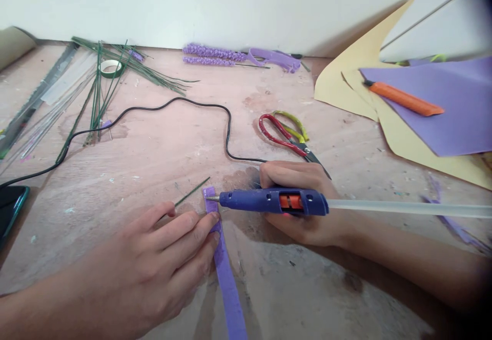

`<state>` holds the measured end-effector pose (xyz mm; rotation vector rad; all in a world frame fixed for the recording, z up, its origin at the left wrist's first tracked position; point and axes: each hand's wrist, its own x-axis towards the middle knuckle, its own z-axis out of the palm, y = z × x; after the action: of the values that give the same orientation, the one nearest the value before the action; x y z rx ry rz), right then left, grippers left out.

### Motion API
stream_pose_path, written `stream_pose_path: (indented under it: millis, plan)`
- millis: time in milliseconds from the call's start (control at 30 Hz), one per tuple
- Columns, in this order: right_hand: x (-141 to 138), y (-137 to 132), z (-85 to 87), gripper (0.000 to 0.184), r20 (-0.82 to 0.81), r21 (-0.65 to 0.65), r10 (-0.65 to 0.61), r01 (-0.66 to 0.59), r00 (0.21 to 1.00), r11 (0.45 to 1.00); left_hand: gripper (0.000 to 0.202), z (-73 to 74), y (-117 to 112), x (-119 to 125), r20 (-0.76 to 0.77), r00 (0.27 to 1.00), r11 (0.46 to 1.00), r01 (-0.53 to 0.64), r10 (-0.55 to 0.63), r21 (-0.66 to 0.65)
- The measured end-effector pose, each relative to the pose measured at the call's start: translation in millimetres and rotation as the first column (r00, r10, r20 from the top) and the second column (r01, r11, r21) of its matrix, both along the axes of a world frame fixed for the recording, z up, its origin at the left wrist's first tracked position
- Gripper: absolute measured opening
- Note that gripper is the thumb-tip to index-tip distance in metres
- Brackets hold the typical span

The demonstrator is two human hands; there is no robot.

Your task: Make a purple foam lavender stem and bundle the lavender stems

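Note:
My right hand [303, 227] is closed round the handle of a blue hot glue gun [249, 200], its nozzle pointing left. A clear glue stick [407, 207] juts from the gun's back end. The metal tip touches or hovers just over the top end of a purple foam strip [228, 283]; which one, I cannot tell. With its fingertips, my left hand [169, 258] presses the strip's left edge against the table. A short length of green floral wire [192, 191] sticks out from between that hand's thumb side and index finger; its lower part is hidden.
Red-and-yellow-handled scissors [288, 132] lie beyond my right hand. The black cord [165, 105] winds leftward past green wires [98, 89] and a tape roll [110, 68]. Purple flower stems [215, 53] lie at the back. An orange cutter [407, 99] rests on purple foam sheet [453, 130]. A phone [11, 212] sits left.

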<state>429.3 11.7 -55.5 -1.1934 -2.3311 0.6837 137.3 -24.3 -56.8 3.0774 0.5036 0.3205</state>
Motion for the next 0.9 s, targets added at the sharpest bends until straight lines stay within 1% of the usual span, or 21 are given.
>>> stream_pose_path:
  millis: [100, 200, 300, 400, 467, 533, 600, 667, 700, 733, 800, 867, 900]
  plan:
    - [2, 0, 2.0, 0.022, 0.022, -0.018, 0.005, -0.004, 1.000, 1.000, 0.033, 0.3, 0, 1, 0.004, 1.000, 1.000, -0.001, 0.001, 0.009]
    - [-1, 2, 10.3, 0.023, 0.100, 0.016, 0.023, -0.025, 0.995, 1.000, 0.033, 0.3, -1, 2, 0.012, 1.000, 0.999, -0.007, 0.006, 0.036]
    - [-10, 4, 29.2, 0.023, 0.224, 0.012, 0.020, -0.024, 0.974, 1.000, 0.034, -0.3, -2, 3, 0.003, 1.000, 0.998, -0.016, 0.016, 0.056]
    - [-15, 7, 55.0, 0.019, 0.303, -0.005, 0.026, -0.026, 0.953, 1.000, 0.035, -1.2, -3, 3, -0.031, 0.999, 0.998, -0.023, 0.025, 0.063]
    - [-11, 11, 70.2, 0.015, 0.326, 0.017, 0.052, -0.061, 0.944, 0.998, 0.036, -1.5, -3, 4, -0.040, 0.999, 0.997, -0.030, 0.033, 0.071]
    - [0, 17, 78.2, 0.011, 0.344, 0.065, 0.081, -0.110, 0.936, 0.992, 0.036, -1.7, -3, 4, -0.026, 0.999, 0.996, -0.038, 0.040, 0.086]
    - [16, 26, 76.8, 0.004, 0.428, 0.138, 0.063, -0.134, 0.902, 0.981, 0.035, -1.6, -4, 5, -0.003, 0.999, 0.994, -0.042, 0.043, 0.097]
    - [32, 35, 68.2, 0.017, 0.574, 0.216, -0.010, -0.140, 0.819, 0.966, 0.034, -1.2, -4, 5, 0.015, 0.999, 0.995, -0.042, 0.040, 0.096]
    - [39, 39, 63.1, 0.021, 0.616, 0.234, -0.030, -0.146, 0.787, 0.961, 0.034, -0.9, -4, 5, 0.021, 0.999, 0.995, -0.043, 0.041, 0.092]
    - [46, 42, 58.6, 0.024, 0.650, 0.238, -0.037, -0.157, 0.759, 0.959, 0.033, -0.5, -4, 5, 0.027, 0.999, 0.995, -0.045, 0.043, 0.086]
    - [55, 44, 54.1, 0.033, 0.670, 0.207, -0.009, -0.175, 0.742, 0.963, 0.033, 0.2, -4, 5, 0.037, 0.998, 0.996, -0.048, 0.045, 0.073]
    - [56, 40, 56.5, 0.043, 0.670, 0.160, 0.025, -0.178, 0.742, 0.971, 0.034, 0.8, -4, 5, 0.039, 0.998, 0.997, -0.052, 0.049, 0.062]
    - [54, 36, 59.2, 0.044, 0.665, 0.149, 0.031, -0.173, 0.746, 0.974, 0.034, 1.0, -4, 5, 0.035, 0.998, 0.997, -0.058, 0.056, 0.057]
